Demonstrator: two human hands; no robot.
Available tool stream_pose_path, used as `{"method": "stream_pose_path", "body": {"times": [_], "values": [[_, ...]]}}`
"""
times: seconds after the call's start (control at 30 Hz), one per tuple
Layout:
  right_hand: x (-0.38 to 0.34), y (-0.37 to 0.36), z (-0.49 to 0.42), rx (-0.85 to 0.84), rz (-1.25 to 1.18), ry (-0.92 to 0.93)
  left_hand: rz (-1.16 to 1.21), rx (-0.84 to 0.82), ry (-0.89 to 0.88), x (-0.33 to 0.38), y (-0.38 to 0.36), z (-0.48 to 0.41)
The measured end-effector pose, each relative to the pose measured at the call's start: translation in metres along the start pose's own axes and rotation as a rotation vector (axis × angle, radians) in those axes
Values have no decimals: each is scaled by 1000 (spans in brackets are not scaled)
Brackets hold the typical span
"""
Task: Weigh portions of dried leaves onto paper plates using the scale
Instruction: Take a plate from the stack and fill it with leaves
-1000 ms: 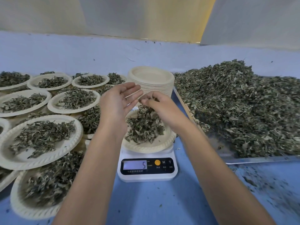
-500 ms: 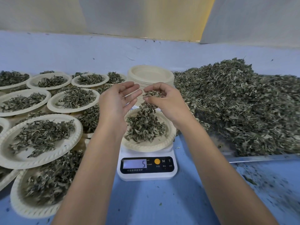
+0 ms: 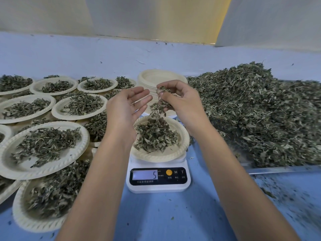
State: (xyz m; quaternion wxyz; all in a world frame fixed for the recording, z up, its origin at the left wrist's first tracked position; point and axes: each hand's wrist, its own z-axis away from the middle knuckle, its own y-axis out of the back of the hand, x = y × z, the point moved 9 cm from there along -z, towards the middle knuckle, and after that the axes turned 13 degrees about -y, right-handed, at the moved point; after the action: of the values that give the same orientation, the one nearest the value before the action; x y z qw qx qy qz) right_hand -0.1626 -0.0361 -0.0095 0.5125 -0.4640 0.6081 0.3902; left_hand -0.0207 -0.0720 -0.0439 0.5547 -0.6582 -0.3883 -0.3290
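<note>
Blue table [image 3: 147, 214] below pale, cream-streaked wall [image 3: 156, 14]

Leaf-heaped paper plate [image 3: 180, 150] atop scale [image 3: 159, 186]

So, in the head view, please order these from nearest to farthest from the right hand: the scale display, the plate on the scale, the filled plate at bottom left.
1. Plate on the scale, just below the right hand, which pinches dried leaves.
2. Scale display, in front of that plate, nearer the person.
3. Filled plate at bottom left, far off to the left.
</note>
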Motion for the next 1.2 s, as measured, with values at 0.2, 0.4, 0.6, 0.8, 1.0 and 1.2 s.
{"method": "stream_pose_path", "body": {"times": [0.2,0.4,0.6,0.8,1.0,1.2], "values": [[5,-5,1,-30,86,-27,10,2,2,1,0,0],[11,-9,-2,-23,289,6,-4,15,-1,1,3,-2],[12,-11,-3,-63,189,-5,7,18,7,-1,3,-2],[12,-11,-1,-68,161,-11,-2,28,5,-1,4,-3],[12,-9,-2,-50,270,5,2,31,3,-1,5,-3],[17,-6,-5,-12,323,-14,-6,26,2,-2,4,-3]]}}
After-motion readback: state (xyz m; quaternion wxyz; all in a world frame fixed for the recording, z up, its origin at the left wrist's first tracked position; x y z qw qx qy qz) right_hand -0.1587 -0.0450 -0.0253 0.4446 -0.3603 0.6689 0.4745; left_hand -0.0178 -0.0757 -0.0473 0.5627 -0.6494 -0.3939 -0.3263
